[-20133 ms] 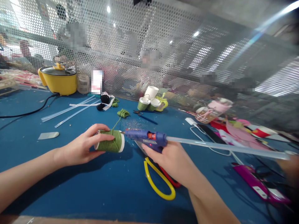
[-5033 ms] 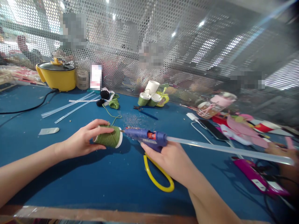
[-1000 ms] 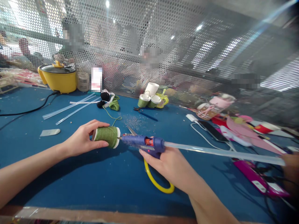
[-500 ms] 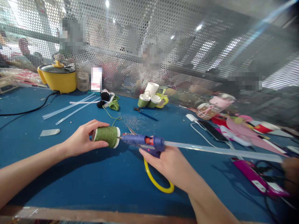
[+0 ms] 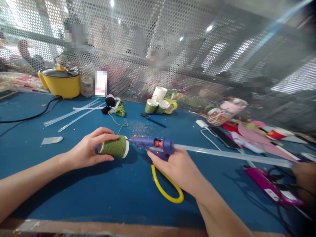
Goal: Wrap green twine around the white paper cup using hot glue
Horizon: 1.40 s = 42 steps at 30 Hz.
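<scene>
My left hand (image 5: pixel 86 151) grips a paper cup wrapped in green cord (image 5: pixel 114 147), held on its side just above the blue table (image 5: pixel 98 194). My right hand (image 5: pixel 176 168) holds a blue glue gun (image 5: pixel 153 144) with its nozzle at the cup's white rim. A long clear glue stick (image 5: pixel 232 155) juts from the back of the gun to the right. A green cord (image 5: pixel 119 125) runs from the cup to a small bundle of cord (image 5: pixel 120 111) further back.
Yellow-handled scissors (image 5: pixel 166 191) lie under my right hand. Clear glue sticks (image 5: pixel 74 115), a yellow pot (image 5: pixel 59 84) and a black cable (image 5: pixel 27 118) sit at left. Wrapped cups (image 5: pixel 158 105), phones, cables and pink craft pieces (image 5: pixel 247 131) crowd the right. A perforated metal screen (image 5: pixel 172 49) stands behind.
The cup and the glue gun have shifted slightly; the nozzle now meets the upper part of the cup's rim instead of its lower edge. My left fingers have closed further over the cup.
</scene>
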{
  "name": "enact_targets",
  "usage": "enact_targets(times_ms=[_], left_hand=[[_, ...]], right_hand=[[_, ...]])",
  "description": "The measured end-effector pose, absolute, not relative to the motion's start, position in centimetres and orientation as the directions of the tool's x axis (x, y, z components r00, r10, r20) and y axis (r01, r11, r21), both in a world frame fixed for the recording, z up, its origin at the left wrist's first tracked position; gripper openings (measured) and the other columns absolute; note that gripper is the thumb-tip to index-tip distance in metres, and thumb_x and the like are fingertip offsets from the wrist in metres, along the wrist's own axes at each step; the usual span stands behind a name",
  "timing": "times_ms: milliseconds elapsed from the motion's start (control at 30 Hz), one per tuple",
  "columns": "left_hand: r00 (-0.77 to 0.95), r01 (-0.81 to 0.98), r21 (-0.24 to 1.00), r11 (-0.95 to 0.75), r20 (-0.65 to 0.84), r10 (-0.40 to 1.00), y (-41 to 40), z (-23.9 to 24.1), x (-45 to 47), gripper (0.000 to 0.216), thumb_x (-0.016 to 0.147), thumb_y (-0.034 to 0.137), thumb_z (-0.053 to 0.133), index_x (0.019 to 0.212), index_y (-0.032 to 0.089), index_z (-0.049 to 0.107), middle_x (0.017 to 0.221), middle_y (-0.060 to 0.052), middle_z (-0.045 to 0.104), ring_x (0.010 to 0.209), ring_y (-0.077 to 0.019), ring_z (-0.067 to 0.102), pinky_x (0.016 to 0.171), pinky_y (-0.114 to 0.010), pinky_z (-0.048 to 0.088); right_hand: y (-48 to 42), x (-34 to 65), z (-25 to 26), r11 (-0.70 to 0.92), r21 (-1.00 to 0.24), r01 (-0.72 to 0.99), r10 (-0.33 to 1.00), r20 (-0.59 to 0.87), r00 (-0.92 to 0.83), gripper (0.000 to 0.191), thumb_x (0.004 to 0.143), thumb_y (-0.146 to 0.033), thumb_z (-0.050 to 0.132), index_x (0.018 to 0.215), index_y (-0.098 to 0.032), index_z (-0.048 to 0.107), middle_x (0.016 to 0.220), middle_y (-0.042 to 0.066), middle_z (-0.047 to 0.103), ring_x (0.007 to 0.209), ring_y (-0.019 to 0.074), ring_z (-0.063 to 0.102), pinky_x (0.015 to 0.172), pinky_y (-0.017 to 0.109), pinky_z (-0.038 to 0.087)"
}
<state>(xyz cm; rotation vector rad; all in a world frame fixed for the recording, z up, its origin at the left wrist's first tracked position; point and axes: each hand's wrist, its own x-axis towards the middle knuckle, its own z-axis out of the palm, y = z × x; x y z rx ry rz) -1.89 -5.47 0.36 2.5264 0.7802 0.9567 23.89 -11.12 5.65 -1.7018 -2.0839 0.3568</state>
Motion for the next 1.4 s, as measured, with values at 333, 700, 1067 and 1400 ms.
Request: enact_targets(times_ms=[333, 700, 1067, 1400], left_hand=[[0.682, 0.337, 0.425, -0.840, 0.505, 0.529, -5.5, 0.1, -2.0, 0.044, 0.081, 0.024, 0.058, 0.122, 0.023, 0.044, 0.120, -0.011, 0.044, 0.111, -0.0245, 0.048, 0.091, -0.039, 0.045], [0.632, 0.370, 0.434, -0.821, 0.530, 0.565, -5.7, 0.5, -1.9, 0.043, 0.079, 0.024, 0.059, 0.120, 0.023, 0.046, 0.117, -0.010, 0.045, 0.107, -0.0245, 0.049, 0.089, -0.040, 0.045], [0.629, 0.374, 0.458, -0.806, 0.513, 0.584, -5.8, 0.5, -1.8, 0.043, 0.079, 0.023, 0.060, 0.119, 0.023, 0.045, 0.117, -0.011, 0.044, 0.107, -0.0245, 0.049, 0.088, -0.039, 0.047], [0.670, 0.336, 0.399, -0.853, 0.535, 0.515, -6.2, 0.4, -1.7, 0.045, 0.079, 0.015, 0.059, 0.120, 0.024, 0.045, 0.122, -0.011, 0.039, 0.108, -0.0249, 0.047, 0.088, -0.040, 0.047]], right_hand=[[-10.4, 23.4, 5.6, 0.234, -0.500, 0.834, 0.970, 0.183, -0.162, 0.021, 0.075, -0.028, 0.053, 0.057, -0.019, 0.051, 0.051, -0.001, 0.055, 0.048, 0.0122, 0.049, 0.050, 0.024, 0.041], [-7.9, 24.8, 5.7, -0.020, -0.875, 0.483, 0.998, 0.009, 0.058, 0.020, 0.067, -0.034, 0.063, 0.070, -0.016, 0.054, 0.050, -0.003, 0.054, 0.041, 0.0088, 0.048, 0.044, 0.022, 0.042], [-1.7, 29.2, 1.6, -0.164, -0.707, 0.688, 0.960, 0.045, 0.276, 0.036, 0.078, -0.034, 0.055, 0.047, -0.018, 0.047, 0.039, 0.000, 0.049, 0.033, 0.0100, 0.044, 0.039, 0.025, 0.035], [-4.1, 23.2, 5.3, 0.139, -0.628, 0.766, 0.987, 0.146, -0.059, 0.037, 0.082, -0.046, 0.048, 0.068, -0.018, 0.067, 0.071, 0.004, 0.065, 0.072, 0.0156, 0.060, 0.067, 0.026, 0.043]])
